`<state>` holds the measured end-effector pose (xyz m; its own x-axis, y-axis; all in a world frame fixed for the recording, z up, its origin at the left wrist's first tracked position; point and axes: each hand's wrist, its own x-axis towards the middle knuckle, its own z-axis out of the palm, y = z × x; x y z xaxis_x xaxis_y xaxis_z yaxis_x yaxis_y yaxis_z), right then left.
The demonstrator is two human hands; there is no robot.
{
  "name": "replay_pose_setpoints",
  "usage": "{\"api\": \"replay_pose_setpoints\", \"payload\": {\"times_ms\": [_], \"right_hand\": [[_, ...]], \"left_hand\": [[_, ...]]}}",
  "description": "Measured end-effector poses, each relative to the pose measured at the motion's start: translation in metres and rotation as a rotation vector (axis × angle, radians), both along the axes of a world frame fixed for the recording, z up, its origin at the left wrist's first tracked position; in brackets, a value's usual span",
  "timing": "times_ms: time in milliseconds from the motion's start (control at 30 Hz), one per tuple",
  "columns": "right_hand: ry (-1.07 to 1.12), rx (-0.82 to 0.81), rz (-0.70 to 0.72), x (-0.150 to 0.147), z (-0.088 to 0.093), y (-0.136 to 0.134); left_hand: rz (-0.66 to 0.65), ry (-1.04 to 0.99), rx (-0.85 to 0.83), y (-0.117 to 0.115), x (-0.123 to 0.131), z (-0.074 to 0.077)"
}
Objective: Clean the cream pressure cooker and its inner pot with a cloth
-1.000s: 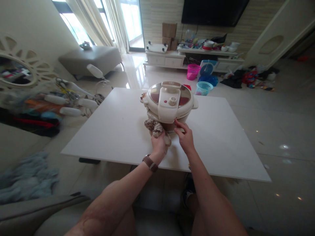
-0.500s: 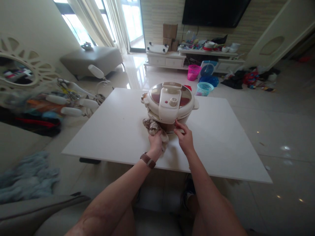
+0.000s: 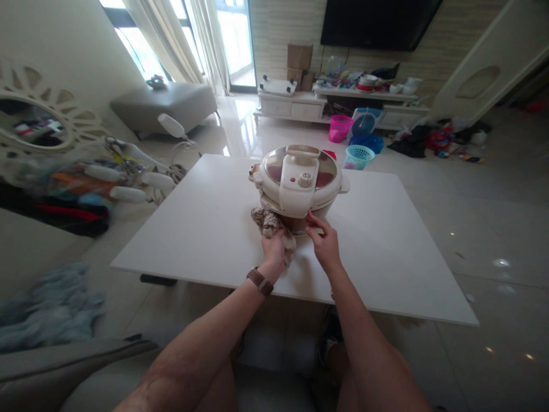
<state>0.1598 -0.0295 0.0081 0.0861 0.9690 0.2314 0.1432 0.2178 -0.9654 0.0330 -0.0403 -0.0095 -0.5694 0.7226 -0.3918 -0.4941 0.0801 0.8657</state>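
A cream electric cooker with a dark see-through lid, a top handle and a round knob stands on the white table. My left hand is closed around a bunched, brown-patterned cloth, pressed near the cooker's lower front left. Part of the cloth hangs down beside my wrist, which wears a brown-strapped watch. At the cooker's front, my right hand has its fingers bent and apart, the index fingertip at the edge below the lid. Nothing shows in its grip.
Beyond the table stand a pink basket, a turquoise basket and a cluttered low cabinet. A lamp with several white shades is at the left. A grey bench sits by the window.
The whole view has shifted slightly, so everything lies a little further right. Both hands keep nearly the same place against the cooker; the left still grips the cloth.
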Motion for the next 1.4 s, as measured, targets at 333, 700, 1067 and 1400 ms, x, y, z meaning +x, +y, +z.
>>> {"api": "replay_pose_setpoints", "payload": {"times_ms": [333, 700, 1067, 1400], "right_hand": [[-0.001, 0.013, 0.002, 0.0004, -0.001, 0.0003], [0.006, 0.008, 0.002, -0.0003, 0.0014, -0.0006], [0.005, 0.005, 0.003, -0.0008, 0.0007, -0.0006], [0.016, -0.008, -0.005, -0.0017, 0.0043, -0.0019]], "left_hand": [[-0.012, -0.011, -0.005, -0.0005, 0.0007, 0.0037], [-0.021, -0.019, 0.001, -0.001, 0.0006, 0.003], [-0.011, -0.012, -0.001, -0.0003, 0.0006, -0.0004], [-0.015, -0.012, -0.002, -0.0006, 0.0002, 0.0008]]}}
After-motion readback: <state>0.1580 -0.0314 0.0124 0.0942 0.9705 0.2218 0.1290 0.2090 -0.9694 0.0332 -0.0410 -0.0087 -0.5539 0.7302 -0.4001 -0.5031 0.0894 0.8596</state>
